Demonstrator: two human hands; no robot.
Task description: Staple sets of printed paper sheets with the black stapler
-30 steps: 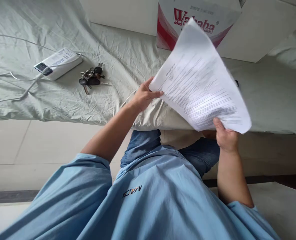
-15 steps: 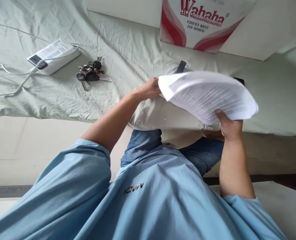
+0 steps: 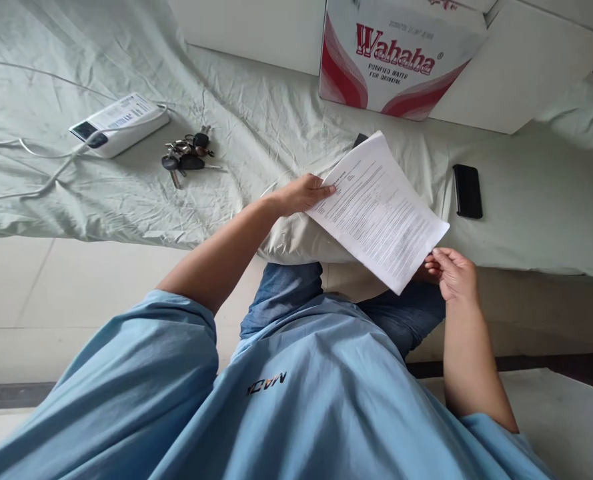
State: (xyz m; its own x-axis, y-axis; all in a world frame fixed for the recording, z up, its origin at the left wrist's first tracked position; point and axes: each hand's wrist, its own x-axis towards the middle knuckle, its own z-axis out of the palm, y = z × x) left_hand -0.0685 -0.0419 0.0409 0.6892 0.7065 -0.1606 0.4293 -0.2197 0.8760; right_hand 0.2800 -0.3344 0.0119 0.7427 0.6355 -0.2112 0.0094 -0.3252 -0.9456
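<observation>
My left hand (image 3: pixel 299 195) pinches the sheet's (image 3: pixel 379 210) top corner over the bed (image 3: pixel 236 120); my right hand (image 3: pixel 453 272), fingers loosely curled, touches its lower edge; phone (image 3: pixel 467 191) beside it.

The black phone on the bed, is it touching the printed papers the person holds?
Apart. The head view shows a strip of bare sheet between the black phone and the right edge of the printed papers.
</observation>
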